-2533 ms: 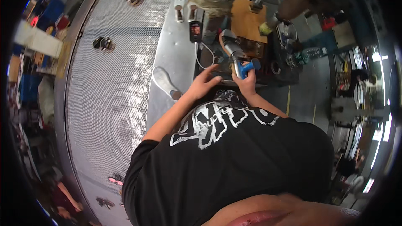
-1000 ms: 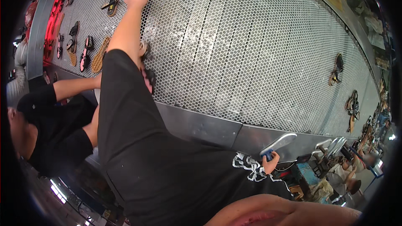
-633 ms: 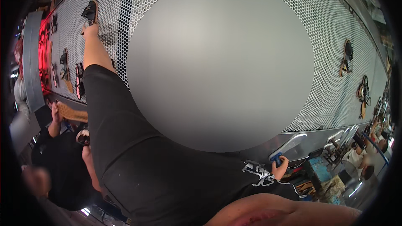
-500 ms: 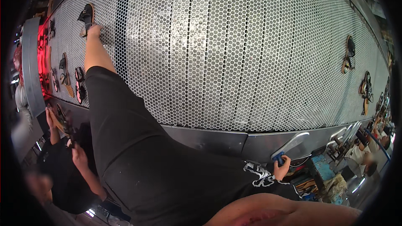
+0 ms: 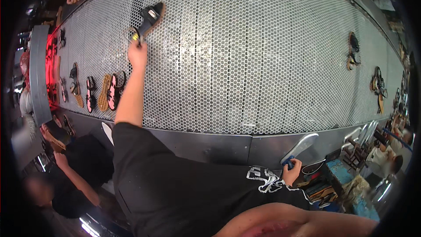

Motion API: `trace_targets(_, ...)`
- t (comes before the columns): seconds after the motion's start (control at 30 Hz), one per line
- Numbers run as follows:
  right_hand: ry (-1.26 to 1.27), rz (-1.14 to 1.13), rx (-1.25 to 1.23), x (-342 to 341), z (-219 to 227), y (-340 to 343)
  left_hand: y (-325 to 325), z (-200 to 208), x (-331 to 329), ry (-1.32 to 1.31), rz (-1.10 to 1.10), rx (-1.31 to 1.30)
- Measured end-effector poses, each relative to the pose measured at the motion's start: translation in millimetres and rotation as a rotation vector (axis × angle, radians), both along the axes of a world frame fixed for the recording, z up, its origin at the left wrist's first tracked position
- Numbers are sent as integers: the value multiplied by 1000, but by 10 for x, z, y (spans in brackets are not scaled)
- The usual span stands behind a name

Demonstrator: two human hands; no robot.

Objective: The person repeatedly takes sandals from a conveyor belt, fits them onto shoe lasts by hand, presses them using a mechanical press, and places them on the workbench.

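A: What sits at the far left?

B: A red glow (image 5: 51, 57) lights the left end of the perforated metal surface (image 5: 263, 61). Just beside it lies a cluster of sandals (image 5: 94, 92), some black, some tan, one with a pink insole. Below the surface's edge, a co-worker in a black shirt (image 5: 83, 180) leans in, one hand (image 5: 46, 132) up near the rim.

A: And the person's left hand?

B: The left hand (image 5: 137, 53) is stretched far out over the surface, arm fully extended. Its grip is closed on the near end of a black sandal (image 5: 149, 17), by a small yellow bit at the fingertips. The sandal runs away from the hand, its sole tan at the edge.

A: The middle?

B: Bare mesh, then the smooth steel rim (image 5: 210, 145) nearest the person.

A: The right hand?

B: The right hand (image 5: 292, 172) is low, off the mesh, beside the rim. Its grip is clamped on a small blue object (image 5: 290, 163), close to a pale shoe last (image 5: 301, 145) that stands up from the rim.

A: Far right?

B: Two more dark sandal groups (image 5: 352, 52) (image 5: 378, 85) lie well apart from the hands.
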State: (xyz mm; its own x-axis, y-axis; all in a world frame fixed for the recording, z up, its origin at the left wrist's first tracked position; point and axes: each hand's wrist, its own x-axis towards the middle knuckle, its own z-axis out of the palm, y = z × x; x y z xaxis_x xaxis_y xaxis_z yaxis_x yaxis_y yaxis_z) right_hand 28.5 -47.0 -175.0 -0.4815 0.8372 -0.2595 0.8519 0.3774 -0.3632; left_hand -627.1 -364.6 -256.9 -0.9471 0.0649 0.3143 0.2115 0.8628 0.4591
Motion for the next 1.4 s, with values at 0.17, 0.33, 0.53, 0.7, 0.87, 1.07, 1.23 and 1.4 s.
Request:
trace_targets(0.17,76,19,-16,101,38,-23,258,-23,1154,-156,-291,66)
trace_targets(0.33,485,-512,-193,880,78,-65,468,223,1721,-495,-251,464)
trace_targets(0.53,249,-502,622,2622,-191,596,805,-21,1535,-191,-370,-103)
trace_targets(0.7,199,-552,685,2984,-299,1188,1422,253,2112,-329,-380,-285)
trace_targets(0.87,95,-684,751,3434,-374,1312,1657,484,2386,-522,-441,-356)
trace_targets(1.07,-55,-980,864,4009,-363,907,1725,285,2363,-479,-431,-507)
trace_targets(1.23,52,-1298,691,4193,-1,539,1672,345,2434,-290,-791,-548)
trace_targets(1.4,272,-1134,674,3060,505,34,1658,160,2842,-1458,-392,937)
